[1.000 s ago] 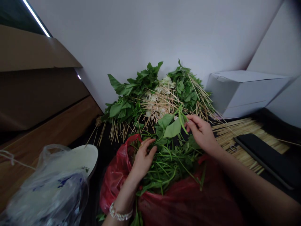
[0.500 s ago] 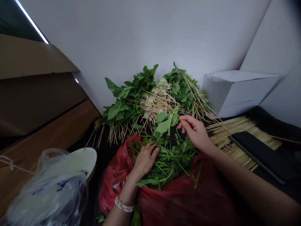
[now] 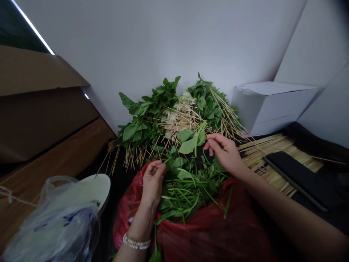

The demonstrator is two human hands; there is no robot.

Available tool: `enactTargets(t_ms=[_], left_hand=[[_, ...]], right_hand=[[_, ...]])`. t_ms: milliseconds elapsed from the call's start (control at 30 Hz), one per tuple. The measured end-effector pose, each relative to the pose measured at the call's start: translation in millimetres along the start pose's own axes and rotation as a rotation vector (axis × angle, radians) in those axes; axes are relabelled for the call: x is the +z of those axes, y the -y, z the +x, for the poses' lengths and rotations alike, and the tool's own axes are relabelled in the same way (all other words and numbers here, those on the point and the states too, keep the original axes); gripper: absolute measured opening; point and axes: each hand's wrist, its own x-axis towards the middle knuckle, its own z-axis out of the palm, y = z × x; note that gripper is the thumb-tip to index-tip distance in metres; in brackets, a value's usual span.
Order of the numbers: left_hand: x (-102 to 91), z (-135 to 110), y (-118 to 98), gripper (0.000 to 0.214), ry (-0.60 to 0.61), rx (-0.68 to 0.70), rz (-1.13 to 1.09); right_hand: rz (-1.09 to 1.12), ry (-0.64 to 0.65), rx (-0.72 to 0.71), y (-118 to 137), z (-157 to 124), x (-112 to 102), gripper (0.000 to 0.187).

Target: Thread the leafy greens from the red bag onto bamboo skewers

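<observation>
My right hand pinches a thin bamboo skewer, mostly hidden by the fingers, with folded leafy greens at its tip. Lower and to the left, my left hand is closed, thumb against fingers, on a green stem whose leaf leans into the pile. Below both hands, loose leafy greens with long stems fill an open red plastic bag. Behind them lie finished bunches of skewered greens and skewered pale white pieces, sticks pointing toward me.
Bare bamboo skewers are spread at the right, with a black phone and a small metal ring on them. A white box stands against the wall. At the left are a pale bowl, a clear plastic bag and a cardboard box.
My left hand has moved left and slightly up from the pile, its fingers now closed on a stem. My right hand holds the skewer in nearly the same place.
</observation>
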Motion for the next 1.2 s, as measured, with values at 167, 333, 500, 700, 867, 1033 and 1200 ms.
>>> enactTargets(t_ms=[167, 333, 500, 700, 867, 1033, 1200], left_hand=[[1.5, -1.3, -3.3, 0.044, 0.035, -0.112, -0.117], [2.7, -4.5, -13.9, 0.036, 0.105, -0.142, -0.231], [5.1, -8.4, -20.1, 0.035, 0.139, -0.18, -0.247], [7.7, -12.8, -20.2, 0.043, 0.231, -0.192, -0.202], [5.4, -10.3, -17.3, 0.032, 0.206, -0.173, -0.154], [4.0, -10.6, -12.6, 0.031, 0.168, -0.103, -0.055], [4.1, -13.8, -11.5, 0.033, 0.153, -0.086, 0.036]], right_hand=[[0.027, 0.004, 0.02, 1.1, 0.7, 0.3, 0.02], [0.04, 0.012, 0.031, 1.0, 0.1, 0.8, 0.02], [0.037, 0.017, 0.032, 1.7, -0.9, 1.6, 0.02], [0.015, 0.106, 0.061, 6.0, -4.3, 2.3, 0.023], [0.093, 0.235, 0.115, 14.1, -6.1, -4.1, 0.026], [0.072, 0.525, 0.19, 20.4, -8.3, -8.2, 0.028], [-0.187, 0.628, 0.056, 16.0, -16.1, 3.1, 0.027]])
